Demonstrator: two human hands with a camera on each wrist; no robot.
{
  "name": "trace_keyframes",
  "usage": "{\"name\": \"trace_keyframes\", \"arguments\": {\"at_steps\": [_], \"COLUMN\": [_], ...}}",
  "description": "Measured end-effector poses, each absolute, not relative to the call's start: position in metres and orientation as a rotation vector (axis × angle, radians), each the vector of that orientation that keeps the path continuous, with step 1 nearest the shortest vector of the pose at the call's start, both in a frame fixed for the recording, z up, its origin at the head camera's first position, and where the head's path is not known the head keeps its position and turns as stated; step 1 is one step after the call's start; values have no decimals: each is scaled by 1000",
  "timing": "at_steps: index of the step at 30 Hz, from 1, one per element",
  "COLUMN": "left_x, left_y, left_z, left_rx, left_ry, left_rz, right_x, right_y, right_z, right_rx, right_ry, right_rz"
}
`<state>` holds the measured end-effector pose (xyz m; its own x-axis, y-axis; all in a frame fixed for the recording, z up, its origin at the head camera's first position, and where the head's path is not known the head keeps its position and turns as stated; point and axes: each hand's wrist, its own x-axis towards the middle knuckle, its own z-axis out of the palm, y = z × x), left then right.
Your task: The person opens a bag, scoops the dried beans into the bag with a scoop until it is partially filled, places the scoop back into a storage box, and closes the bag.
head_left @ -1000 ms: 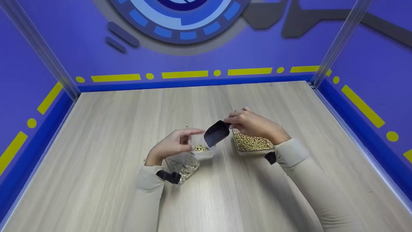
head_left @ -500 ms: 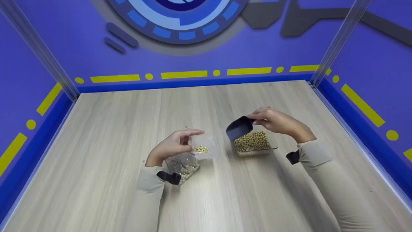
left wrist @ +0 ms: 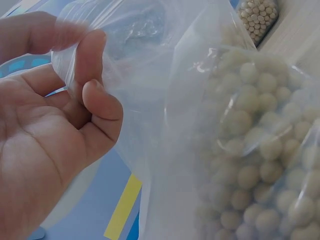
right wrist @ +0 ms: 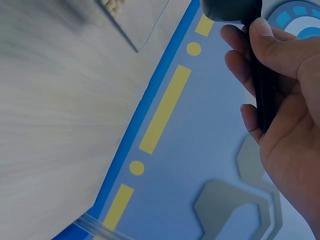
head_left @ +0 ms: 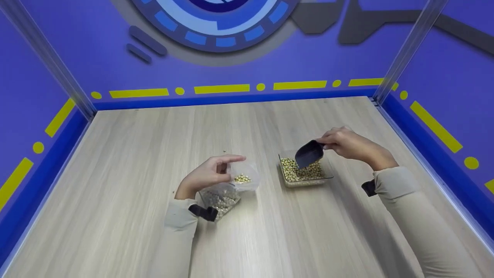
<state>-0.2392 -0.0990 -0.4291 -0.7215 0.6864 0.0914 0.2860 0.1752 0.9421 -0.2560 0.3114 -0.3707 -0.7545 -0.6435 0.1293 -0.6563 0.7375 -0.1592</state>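
A clear plastic bag (head_left: 220,199) of round, pale beans stands left of the table's middle, its mouth spread toward the right. My left hand (head_left: 206,175) grips the bag's rim; the left wrist view shows curled fingers (left wrist: 92,62) pinching the thin film. On the right stands a glass container (head_left: 307,183) of round yellowish beans (head_left: 290,170). My right hand (head_left: 349,144) holds a black scoop (head_left: 308,154) by its handle, its bowl tilted down with the front edge at the beans. In the right wrist view the fingers wrap round the handle (right wrist: 263,95).
The pale wooden table (head_left: 247,239) is bounded by a blue back wall (head_left: 224,73) and side walls with yellow markings. A tiny loose piece (head_left: 224,151) lies behind the bag. A strip of bare wood separates bag and container.
My right hand has moved the scoop rightward, from beside the bag's mouth to over the glass container, and its front edge now meets the beans. The left hand and bag stay put.
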Motion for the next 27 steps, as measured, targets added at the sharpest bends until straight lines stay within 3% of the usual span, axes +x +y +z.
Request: {"name": "trace_keyframes", "arguments": {"at_steps": [8, 27], "left_x": [-240, -239], "left_y": [-98, -99], "left_z": [-430, -431], "left_rx": [910, 912], "left_ry": [2085, 2085], "left_rz": [1573, 1565], "right_x": [-250, -248], "right_y": [316, 306], "right_z": [-366, -381], "right_rx": [986, 1058], "right_ry": [-2935, -2870], "right_rz": [88, -231]}}
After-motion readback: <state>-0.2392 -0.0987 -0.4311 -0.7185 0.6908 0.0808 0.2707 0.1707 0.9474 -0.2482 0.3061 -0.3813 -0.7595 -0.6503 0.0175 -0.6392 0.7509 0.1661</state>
